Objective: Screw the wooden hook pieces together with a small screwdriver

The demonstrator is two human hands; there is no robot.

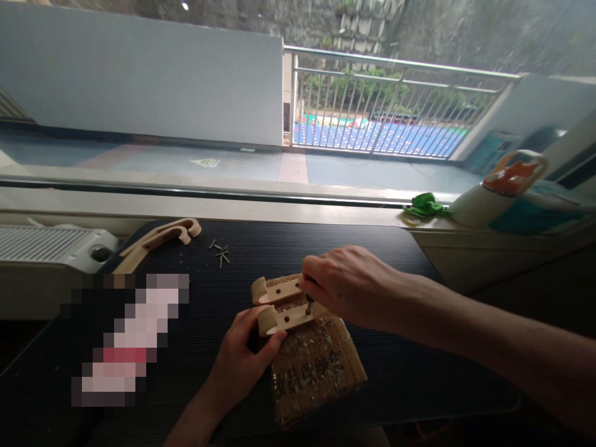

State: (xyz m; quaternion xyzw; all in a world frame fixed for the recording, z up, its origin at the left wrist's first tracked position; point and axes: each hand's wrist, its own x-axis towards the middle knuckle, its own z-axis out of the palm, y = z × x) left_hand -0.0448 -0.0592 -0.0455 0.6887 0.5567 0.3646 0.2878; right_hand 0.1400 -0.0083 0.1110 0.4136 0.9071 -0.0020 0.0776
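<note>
Two pale wooden pieces with curled ends lie side by side on a taped cardboard box (321, 379): the far wooden piece (284, 290) and the near wooden piece (293, 320). Dark round holes show in both. My left hand (246, 341) is closed around the curled end of the near piece, thumb against its front side. My right hand (342, 279) is closed above the pieces, over their right part. Below its fingers a short dark shaft (308, 301) stands upright on the near piece; the rest of that tool is hidden in the fist.
Several loose screws (221, 251) lie on the dark table (251, 242) beyond the pieces. Hook-ended wooden strips (158, 239) rest at the back left, near a blurred-out object (135, 341). A radiator (56, 248) stands left. On the sill are a green cloth (426, 203) and white jug (484, 202).
</note>
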